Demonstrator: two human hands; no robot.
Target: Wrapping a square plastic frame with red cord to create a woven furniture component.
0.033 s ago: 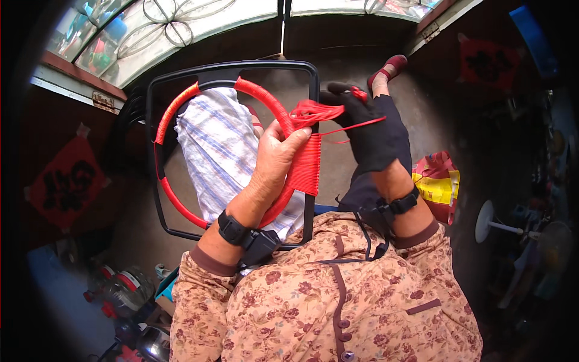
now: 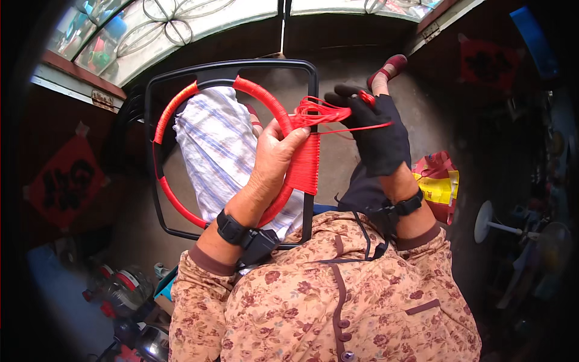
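Note:
A black square frame [image 2: 315, 90] with a round inner ring lies over my lap. Red cord is wound round parts of the ring [image 2: 263, 96]. Tight red windings [image 2: 306, 163] also bridge the ring and the frame's right bar. My bare left hand [image 2: 274, 151] grips the ring beside these windings, thumb on top. To the right, my black-gloved right hand [image 2: 375, 136] has its fingers curled round red cord [image 2: 325, 111]. A looped bundle and a taut strand run from it to the frame's right bar. Below the frame, a white cloth with blue stripes [image 2: 214, 139] covers my leg.
On the floor at right stand a red and yellow bag [image 2: 437, 187] and a white fan [image 2: 482, 222]. Clear bottles [image 2: 129, 289] and other items crowd the lower left. Glazed doors with metal scrollwork [image 2: 172, 24] are ahead.
My right hand has shifted a little to the right, away from the frame, drawing the cord bundle along and the strand longer. My left hand keeps its grip on the ring.

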